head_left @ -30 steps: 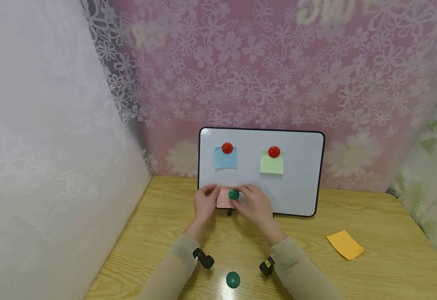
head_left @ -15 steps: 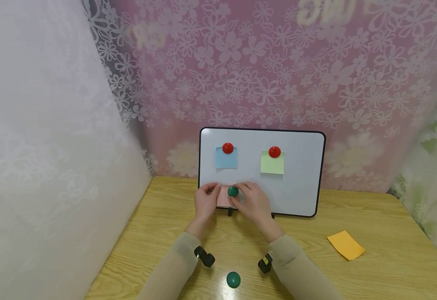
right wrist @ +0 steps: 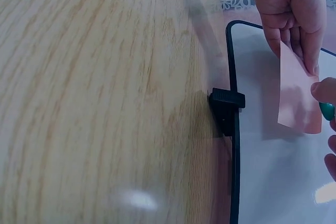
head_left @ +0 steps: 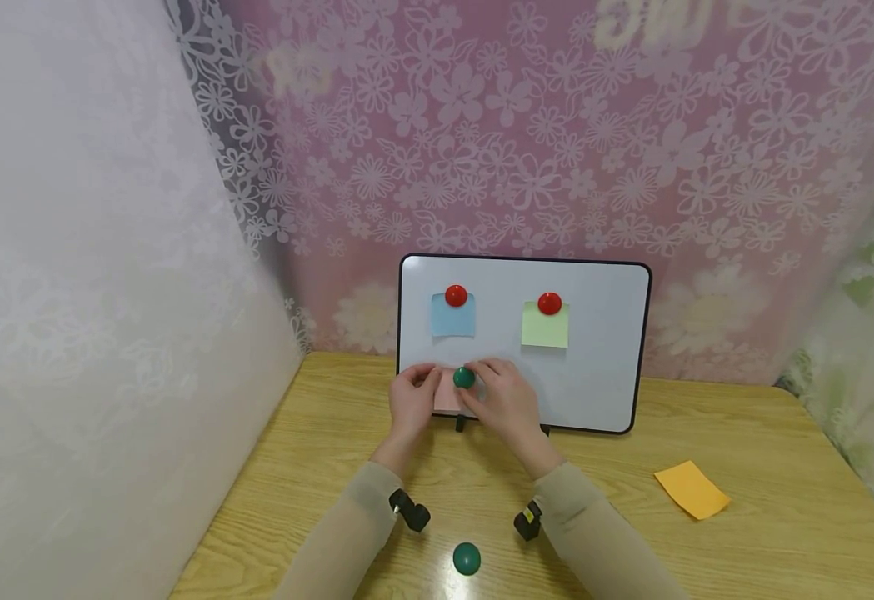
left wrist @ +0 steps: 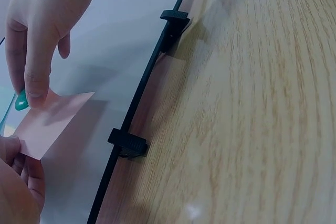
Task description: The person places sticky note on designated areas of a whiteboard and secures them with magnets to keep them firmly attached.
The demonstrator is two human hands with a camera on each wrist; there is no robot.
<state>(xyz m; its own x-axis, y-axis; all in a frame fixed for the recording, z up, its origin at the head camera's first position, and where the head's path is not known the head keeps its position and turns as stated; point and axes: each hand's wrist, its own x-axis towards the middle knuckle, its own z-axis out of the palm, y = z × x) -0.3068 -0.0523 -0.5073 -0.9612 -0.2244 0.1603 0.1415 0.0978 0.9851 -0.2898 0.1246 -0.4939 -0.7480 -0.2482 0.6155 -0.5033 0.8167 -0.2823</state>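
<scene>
A pink sticky note (head_left: 447, 395) is held against the lower left of the whiteboard (head_left: 594, 367). My left hand (head_left: 412, 404) pinches its left edge between thumb and fingers. On the note's upper right, my right hand (head_left: 507, 404) grips a round green magnet (head_left: 464, 377) between thumb and fingertips. In the left wrist view the bottom edge of the pink note (left wrist: 58, 124) stands away from the board. Whether the magnet touches the note is hard to tell. Higher up, red magnets (head_left: 456, 295) hold a blue note (head_left: 452, 318) and a green note (head_left: 545, 327).
A second green magnet (head_left: 466, 558) lies on the wooden table (head_left: 781, 467) between my forearms. An orange sticky note (head_left: 692, 490) lies at the right. Black stand clips (left wrist: 127, 142) support the board's lower edge. A floral pink curtain (head_left: 526, 125) hangs behind.
Both hands have risen slightly along the board with the pink note. My right hand, holding the green magnet, has also shifted a little left. The other notes stay in place.
</scene>
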